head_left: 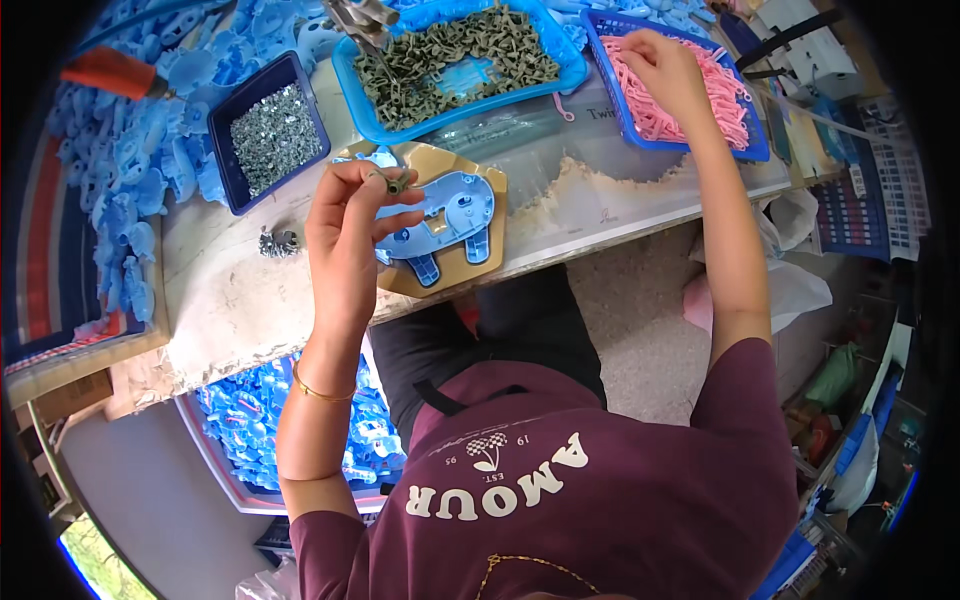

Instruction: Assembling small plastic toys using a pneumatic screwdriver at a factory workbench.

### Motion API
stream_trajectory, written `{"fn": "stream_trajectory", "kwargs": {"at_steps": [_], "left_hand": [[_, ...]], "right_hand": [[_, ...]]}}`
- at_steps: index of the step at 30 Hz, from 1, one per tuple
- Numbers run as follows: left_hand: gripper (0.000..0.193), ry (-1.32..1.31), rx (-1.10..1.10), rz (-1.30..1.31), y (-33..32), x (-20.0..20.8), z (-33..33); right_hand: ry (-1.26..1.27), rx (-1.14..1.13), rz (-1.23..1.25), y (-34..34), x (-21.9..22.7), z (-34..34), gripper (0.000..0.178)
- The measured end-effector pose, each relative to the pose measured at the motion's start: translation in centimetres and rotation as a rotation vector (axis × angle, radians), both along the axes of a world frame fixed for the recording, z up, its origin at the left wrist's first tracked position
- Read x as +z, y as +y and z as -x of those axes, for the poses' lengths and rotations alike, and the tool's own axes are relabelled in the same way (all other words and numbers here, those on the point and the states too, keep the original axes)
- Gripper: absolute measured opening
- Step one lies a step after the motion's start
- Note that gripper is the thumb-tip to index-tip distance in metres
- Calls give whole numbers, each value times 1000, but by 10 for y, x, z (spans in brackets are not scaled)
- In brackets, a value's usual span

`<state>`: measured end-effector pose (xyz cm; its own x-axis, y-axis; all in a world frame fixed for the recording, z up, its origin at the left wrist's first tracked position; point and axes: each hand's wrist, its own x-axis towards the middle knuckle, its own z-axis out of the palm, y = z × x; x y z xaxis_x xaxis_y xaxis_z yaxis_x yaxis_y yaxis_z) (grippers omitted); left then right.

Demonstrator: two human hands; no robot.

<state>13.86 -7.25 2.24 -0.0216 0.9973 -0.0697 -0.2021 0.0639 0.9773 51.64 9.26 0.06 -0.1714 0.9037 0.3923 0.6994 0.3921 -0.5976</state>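
Observation:
Between the thumb and fingertips of my left hand [345, 220] is a small olive-green plastic part [397, 184]. That hand is above a light-blue animal-shaped plastic shell half [440, 215], which lies hollow side up in a tan holder [490, 255]. At the far right, my right hand [668, 78] reaches over a blue basket [757, 143] of slim pink plastic pieces [690, 105]. Its thumb and fingers are drawn together at the pieces; what they grip, if anything, is too small to tell.
A light-blue tray [578, 72] of olive-green parts stands at the back. Left of it are a dark-blue tray [222, 165] of screws, a small screw heap [278, 242], and piled blue shells [150, 130]. An orange-handled tool [110, 72] hangs above. Below the table is a bin [215, 455] of blue parts.

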Motion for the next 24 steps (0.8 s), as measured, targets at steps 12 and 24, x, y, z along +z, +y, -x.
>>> {"fn": "stream_trajectory", "kwargs": {"at_steps": [12, 24], "left_hand": [[17, 38, -59, 10, -6, -5, -2], [21, 28, -9, 80, -2, -9, -3]], "right_hand": [[136, -143, 611, 31, -18, -20, 37], [674, 271, 523, -43, 46, 78, 18]]}}
